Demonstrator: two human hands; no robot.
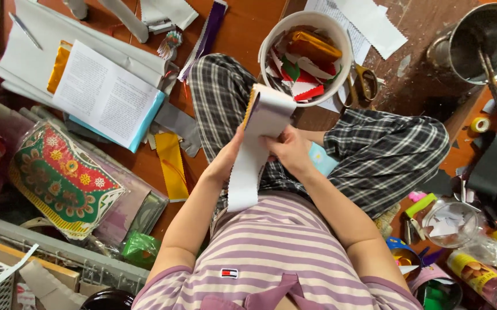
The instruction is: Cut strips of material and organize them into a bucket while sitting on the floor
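I sit cross-legged in checked trousers and a striped shirt. Both hands hold a long white paper strip (262,123) above my lap. Its top end is folded over and shows an orange-yellow edge, and its lower end hangs toward my shirt. My left hand (228,156) grips the strip's left side. On the strip's right side, my right hand (289,149) pinches it with its fingers. A small light-blue piece (323,159) lies by my right wrist.
A white bucket (267,43) of coloured paper scraps stands just beyond the strip, with scissors (365,81) to its right. A metal pot (478,40) is far right. On the left lie an open booklet (103,95), a yellow sheet (171,165) and a red-green decorated piece (62,179). Jars and clutter fill the lower right.
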